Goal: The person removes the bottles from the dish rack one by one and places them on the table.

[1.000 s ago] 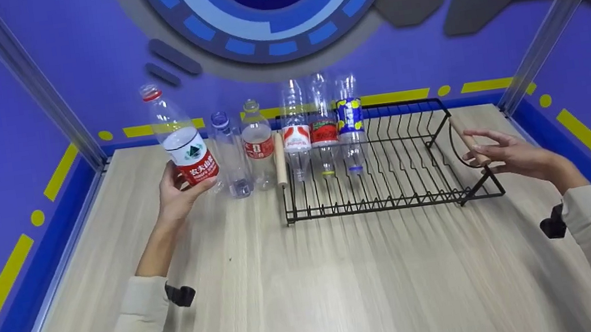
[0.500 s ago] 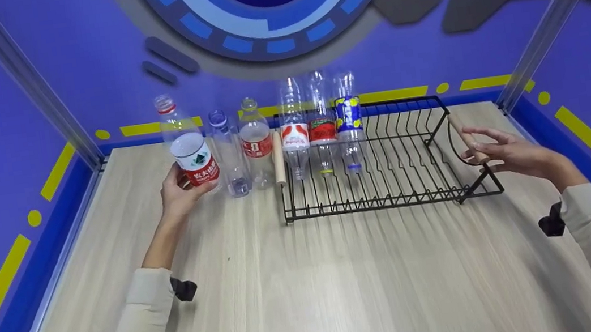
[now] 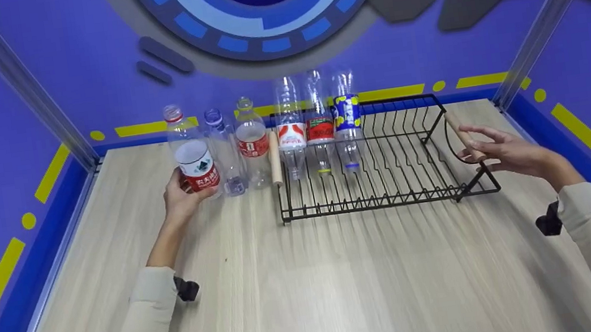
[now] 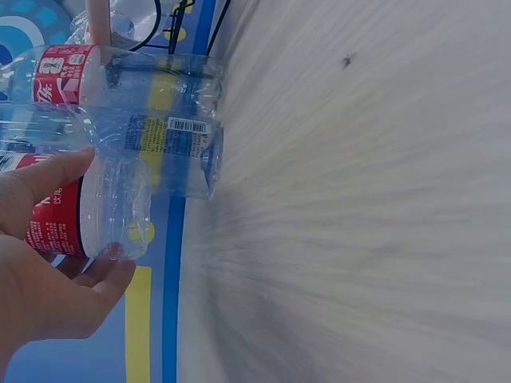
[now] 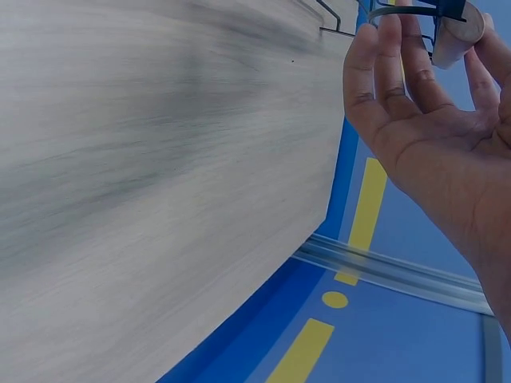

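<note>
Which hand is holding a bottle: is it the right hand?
No, the left hand holds a bottle, while the right hand is at a wooden handle.

In my left fingers (image 4: 110, 285), the leftmost bottle (image 3: 194, 161); right of it, two bottles (image 3: 255, 147) on the table (image 3: 323, 288); then the rack (image 3: 392, 206), three bottles (image 3: 320, 129) in its left part, my right fingers (image 5: 421, 78) at its right handle (image 3: 464, 135).

- Pale wood-grain surface (image 3: 313, 301)
- Purple-blue walls (image 3: 83, 74)
- Round blue emblem (image 3: 267, 12), at back centre
- Yellow dashes (image 3: 386, 93) along the walls
- Metal posts (image 3: 15, 77) at back corners
</note>
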A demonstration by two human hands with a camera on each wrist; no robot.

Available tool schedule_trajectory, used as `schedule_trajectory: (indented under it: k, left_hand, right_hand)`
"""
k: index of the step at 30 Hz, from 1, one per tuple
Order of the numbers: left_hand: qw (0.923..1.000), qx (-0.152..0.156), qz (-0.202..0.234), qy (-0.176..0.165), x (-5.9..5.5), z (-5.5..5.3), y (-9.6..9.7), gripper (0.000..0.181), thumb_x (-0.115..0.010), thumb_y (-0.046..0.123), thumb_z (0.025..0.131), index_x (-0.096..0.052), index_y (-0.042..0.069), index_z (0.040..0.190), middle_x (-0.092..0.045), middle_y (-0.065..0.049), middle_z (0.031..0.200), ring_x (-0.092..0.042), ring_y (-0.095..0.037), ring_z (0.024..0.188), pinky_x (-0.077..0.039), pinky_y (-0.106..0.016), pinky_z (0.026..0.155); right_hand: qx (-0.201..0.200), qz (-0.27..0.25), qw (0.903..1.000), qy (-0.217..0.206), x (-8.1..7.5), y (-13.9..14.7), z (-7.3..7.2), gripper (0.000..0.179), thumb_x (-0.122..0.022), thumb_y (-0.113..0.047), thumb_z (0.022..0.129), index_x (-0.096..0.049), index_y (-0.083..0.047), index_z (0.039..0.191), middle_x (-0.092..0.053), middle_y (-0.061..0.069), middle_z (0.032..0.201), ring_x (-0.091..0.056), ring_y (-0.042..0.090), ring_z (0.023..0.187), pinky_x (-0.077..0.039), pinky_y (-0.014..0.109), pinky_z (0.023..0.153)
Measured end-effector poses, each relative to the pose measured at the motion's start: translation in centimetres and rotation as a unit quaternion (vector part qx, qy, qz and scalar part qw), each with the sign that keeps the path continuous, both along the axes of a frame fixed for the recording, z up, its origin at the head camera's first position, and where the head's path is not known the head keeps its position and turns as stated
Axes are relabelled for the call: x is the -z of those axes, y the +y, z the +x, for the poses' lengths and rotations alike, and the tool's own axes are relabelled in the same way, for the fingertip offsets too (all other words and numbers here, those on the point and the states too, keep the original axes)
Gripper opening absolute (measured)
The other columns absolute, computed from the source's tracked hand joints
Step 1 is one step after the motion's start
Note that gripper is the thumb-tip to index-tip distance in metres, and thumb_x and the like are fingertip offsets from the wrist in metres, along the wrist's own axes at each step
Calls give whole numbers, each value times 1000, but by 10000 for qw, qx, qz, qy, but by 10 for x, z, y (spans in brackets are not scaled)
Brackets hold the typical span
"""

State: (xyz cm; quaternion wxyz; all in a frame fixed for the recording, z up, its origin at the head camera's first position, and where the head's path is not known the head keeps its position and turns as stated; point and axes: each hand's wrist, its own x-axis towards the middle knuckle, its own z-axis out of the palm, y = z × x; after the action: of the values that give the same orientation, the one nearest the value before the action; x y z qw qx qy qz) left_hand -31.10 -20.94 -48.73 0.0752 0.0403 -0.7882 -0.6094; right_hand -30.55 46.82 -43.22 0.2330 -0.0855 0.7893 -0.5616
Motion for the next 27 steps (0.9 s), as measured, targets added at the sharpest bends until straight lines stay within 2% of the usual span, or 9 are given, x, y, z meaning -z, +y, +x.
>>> schedule_trajectory:
  k: [8, 19, 27]
  left_hand:
    - [9996, -19, -201, -202, 6, -7, -1, 90, -79, -5, 80, -30, 2, 156, -41, -24, 159, -39, -38, 149, -32, -46, 124]
    - [9980, 83, -494, -391, 22, -17, -8, 91, -74, -10, 80, -27, 1, 157, -36, -26, 161, -33, -40, 152, -26, -47, 127]
    - [9962, 119, -693, -523, 24, -23, -9, 91, -75, -8, 80, -25, -1, 156, -34, -27, 161, -29, -41, 153, -22, -47, 128]
  right_hand:
    - [-4, 94, 10000, 10, 0, 1, 1, 59, -39, -31, 112, -14, -27, 165, -67, -6, 129, -62, 2, 121, -52, 24, 96]
    - [110, 300, 9995, 23, 1, -2, 1, 61, -41, -37, 111, -14, -29, 164, -68, -6, 128, -63, 1, 118, -51, 22, 94]
    - [101, 341, 9994, 50, 1, -2, 2, 60, -39, -38, 111, -13, -31, 165, -66, -6, 132, -62, 0, 121, -50, 22, 94]
